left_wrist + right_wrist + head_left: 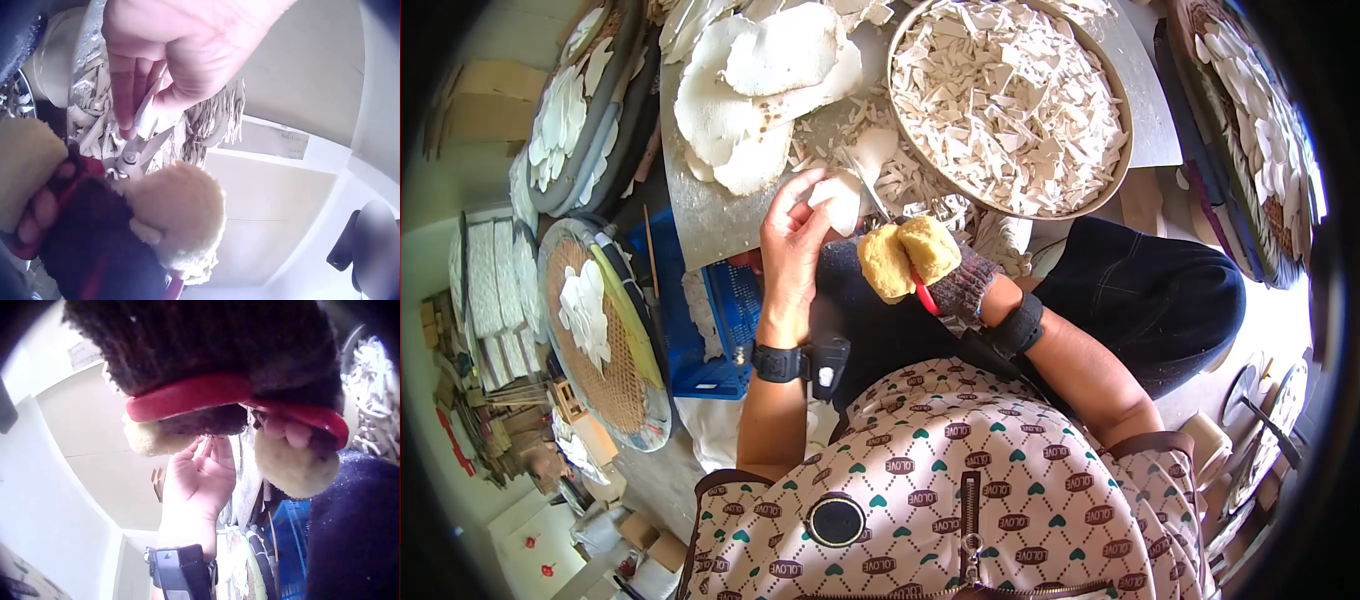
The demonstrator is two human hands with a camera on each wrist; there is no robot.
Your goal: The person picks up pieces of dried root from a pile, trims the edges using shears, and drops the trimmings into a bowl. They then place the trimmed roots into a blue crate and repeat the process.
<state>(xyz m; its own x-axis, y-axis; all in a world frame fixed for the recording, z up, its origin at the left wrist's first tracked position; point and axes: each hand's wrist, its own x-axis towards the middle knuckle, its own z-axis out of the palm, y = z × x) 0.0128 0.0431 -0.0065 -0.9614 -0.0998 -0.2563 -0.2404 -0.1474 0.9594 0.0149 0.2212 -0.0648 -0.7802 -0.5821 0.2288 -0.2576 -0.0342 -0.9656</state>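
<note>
In the head view my left hand [792, 240] pinches a thin white flat piece [837, 202] between thumb and fingers. My right hand [965, 285], in a dark knitted glove, grips a pair of scissors [130, 157]. Yellow foam padding [908, 255] wraps the handles, whose red plastic [187, 400] shows in the right wrist view. In the left wrist view the scissor blades lie right at the lower edge of the white piece. Bare fingertips [294, 432] poke out of the glove inside a handle loop.
A round metal pan [1130, 130] full of white cut strips stands at the right on a metal board [720, 225]. Large white sheets [785, 55] are stacked at the left, with loose scraps between. A blue crate [735, 310] sits below, near round woven trays [615, 370].
</note>
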